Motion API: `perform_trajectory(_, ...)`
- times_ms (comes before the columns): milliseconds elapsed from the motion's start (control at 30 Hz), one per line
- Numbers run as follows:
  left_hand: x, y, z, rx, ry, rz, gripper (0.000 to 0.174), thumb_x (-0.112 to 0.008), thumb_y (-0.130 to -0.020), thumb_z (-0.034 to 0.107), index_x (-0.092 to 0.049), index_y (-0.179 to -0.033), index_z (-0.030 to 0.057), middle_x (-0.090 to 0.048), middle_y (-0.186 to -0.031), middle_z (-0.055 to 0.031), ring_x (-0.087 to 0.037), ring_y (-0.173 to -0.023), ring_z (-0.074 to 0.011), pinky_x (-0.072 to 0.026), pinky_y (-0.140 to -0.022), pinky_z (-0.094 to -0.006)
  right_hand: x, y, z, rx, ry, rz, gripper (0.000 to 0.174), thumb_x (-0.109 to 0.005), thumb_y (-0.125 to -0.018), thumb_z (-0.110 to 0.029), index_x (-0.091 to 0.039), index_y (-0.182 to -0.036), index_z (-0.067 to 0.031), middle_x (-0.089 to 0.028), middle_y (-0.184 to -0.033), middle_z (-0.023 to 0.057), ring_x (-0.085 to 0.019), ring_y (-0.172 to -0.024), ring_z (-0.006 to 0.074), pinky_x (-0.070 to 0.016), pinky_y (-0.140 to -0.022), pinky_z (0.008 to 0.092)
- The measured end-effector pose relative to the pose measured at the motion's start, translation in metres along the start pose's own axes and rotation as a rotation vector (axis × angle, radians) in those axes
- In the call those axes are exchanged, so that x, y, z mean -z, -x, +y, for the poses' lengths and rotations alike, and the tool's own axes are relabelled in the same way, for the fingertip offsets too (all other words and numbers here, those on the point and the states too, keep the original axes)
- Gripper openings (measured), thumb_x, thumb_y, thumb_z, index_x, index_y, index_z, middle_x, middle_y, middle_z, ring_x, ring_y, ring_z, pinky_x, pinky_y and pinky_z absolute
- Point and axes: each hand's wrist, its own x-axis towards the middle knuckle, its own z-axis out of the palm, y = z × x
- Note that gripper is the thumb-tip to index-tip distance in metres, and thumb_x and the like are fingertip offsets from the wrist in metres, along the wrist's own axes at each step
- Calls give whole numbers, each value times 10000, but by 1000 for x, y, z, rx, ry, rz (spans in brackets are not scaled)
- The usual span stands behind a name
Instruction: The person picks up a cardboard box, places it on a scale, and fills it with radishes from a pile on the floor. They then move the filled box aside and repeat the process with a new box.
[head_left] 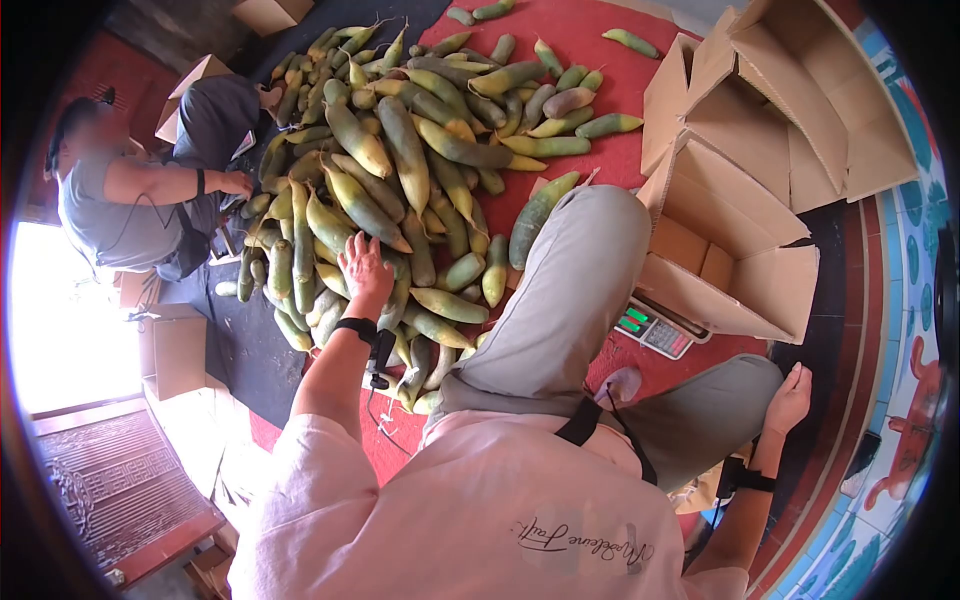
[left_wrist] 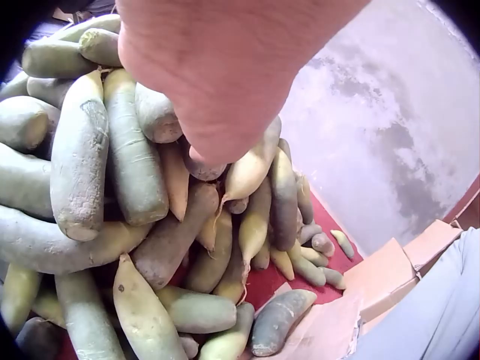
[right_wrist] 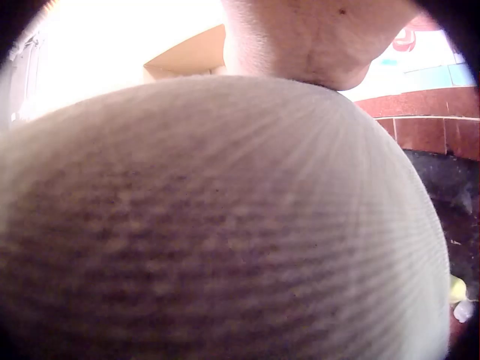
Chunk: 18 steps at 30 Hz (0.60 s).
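Observation:
A large heap of green radishes (head_left: 405, 150) lies on red and black cloth in the head view. My left hand (head_left: 367, 270) rests over the heap's near side with fingers spread, holding nothing that shows. In the left wrist view the hand (left_wrist: 217, 82) covers part of the radishes (left_wrist: 81, 157); its fingertips are hidden there. On the grey-trousered knee at the right lies my right hand (head_left: 790, 398), fingers relaxed and nothing in it. The right wrist view shows part of this hand (right_wrist: 307, 45) against the trouser cloth (right_wrist: 225, 217).
Open cardboard boxes (head_left: 790, 290) stand at the right, one on a scale with a lit display (head_left: 650, 330). Another person (head_left: 130, 200) sits at the left beside the heap, an arm reaching to it. A carved wooden piece (head_left: 125, 490) stands at lower left.

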Motion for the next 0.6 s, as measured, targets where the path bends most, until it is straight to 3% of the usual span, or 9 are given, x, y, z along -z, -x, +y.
perform_trajectory(167,-8,-21,9,-99,-25,-37,566,-663,-693,196,-469,-1223,143,-297,-1376,-105,-229,-1293,-296,-206,-1041,-478,1,1,-3,10,-30,38,220,-460,-913,-203,-563,-877,-12,-587,-798,162,-569,-712,334,-451,-613,386)
perform_trajectory(233,-11,-31,11,-217,-95,-42,573,-668,-684,190,-474,-1221,151,-301,-1376,-100,-226,-1294,-296,-211,-1036,-484,2,1,-2,-20,-35,-7,219,-459,-914,-199,-558,-872,-8,-578,-787,163,-561,-698,337,-445,-606,385)
perform_trajectory(367,-7,-47,18,-277,-166,-141,435,-602,-692,104,-541,-1122,120,-358,-1317,-125,-242,-1286,-318,-180,-1042,-530,4,0,-8,-9,-39,18,216,-459,-914,-195,-555,-867,-7,-567,-777,168,-553,-690,342,-438,-599,386)
perform_trajectory(600,-15,-61,14,-345,-268,-98,292,-575,-728,99,-569,-1020,112,-412,-1218,-113,-277,-1266,-306,-208,-1030,-528,0,-1,-7,-10,-37,7,207,-461,-911,-180,-552,-858,-1,-560,-774,175,-547,-687,345,-435,-602,389)
